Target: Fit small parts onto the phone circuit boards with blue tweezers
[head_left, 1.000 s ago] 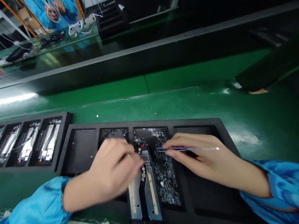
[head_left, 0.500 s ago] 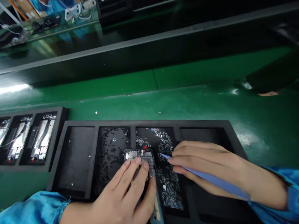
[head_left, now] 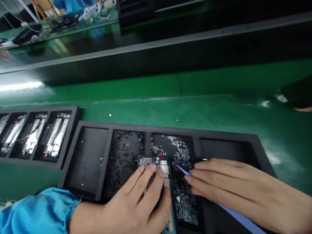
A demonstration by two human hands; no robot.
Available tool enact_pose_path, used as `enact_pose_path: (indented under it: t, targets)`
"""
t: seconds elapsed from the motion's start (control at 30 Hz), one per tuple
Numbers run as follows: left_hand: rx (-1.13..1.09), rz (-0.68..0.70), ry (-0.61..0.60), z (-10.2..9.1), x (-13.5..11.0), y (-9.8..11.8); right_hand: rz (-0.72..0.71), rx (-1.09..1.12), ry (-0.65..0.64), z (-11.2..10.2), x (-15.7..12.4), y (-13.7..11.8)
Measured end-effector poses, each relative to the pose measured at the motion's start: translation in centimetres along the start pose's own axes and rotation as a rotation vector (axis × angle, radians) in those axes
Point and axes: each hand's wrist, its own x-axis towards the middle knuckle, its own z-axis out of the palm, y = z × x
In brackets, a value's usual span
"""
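My left hand (head_left: 143,198) is closed over an opened phone (head_left: 165,167), its fingers lying across the metal inner plates near the top end. A small red spot shows at the phone's top edge. In my right hand (head_left: 234,187) is a pair of blue tweezers (head_left: 239,217), pointing left. Their tip is just right of the phone's upper corner, above a compartment of tiny silvery parts (head_left: 186,198). A small bright speck shows at the tip; whether it is gripped I cannot tell. The phone is held over a black foam tray (head_left: 170,127).
Tiny dark pieces (head_left: 122,156) lie scattered in the compartment left of the phone. A second foam tray (head_left: 77,113) at the left holds several opened phones (head_left: 57,135). Behind the green bench surface (head_left: 136,110) runs a long dark ledge (head_left: 146,47). Cables (head_left: 102,14) lie at the back left.
The whole view has shifted, so the trays and phone appear farther right. The tweezers' tip is slightly closer to the phone's upper corner. Both hands keep their holds.
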Motion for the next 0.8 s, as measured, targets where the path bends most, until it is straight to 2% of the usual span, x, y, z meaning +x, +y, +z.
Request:
enact_pose_path:
  t: [0.07, 0.17, 0.27, 0.37, 0.47, 0.6, 0.8]
  targets:
    - [0.016, 0.013, -0.004, -0.2, 0.0, 0.0, 0.101, 0.026, 0.091, -0.3, 0.5, -0.3]
    - [0.059, 0.039, -0.022, -0.5, 0.0, 0.0, 0.336, 0.057, 0.243, -1.0, 2.1, -0.5]
    - [0.076, 0.028, 0.008, -0.4, 0.1, 0.0, 0.519, 0.123, 0.269, -1.1, 5.8, -0.2]
    - [0.081, -0.013, 0.074, 0.1, 0.0, 0.0, 0.442, 0.31, 0.178, 0.1, 10.1, 0.9]
    - [0.104, -0.031, 0.135, 0.8, -0.3, 0.1, 0.338, 0.393, 0.14, 2.3, 12.5, 2.3]
    - [0.111, -0.026, 0.13, 1.1, -0.4, 0.1, 0.374, 0.41, 0.122, 4.1, 12.2, 3.0]
    - [0.123, -0.06, 0.137, 1.6, -0.5, 0.2, 0.418, 0.384, 0.152, 4.6, 12.1, 2.2]
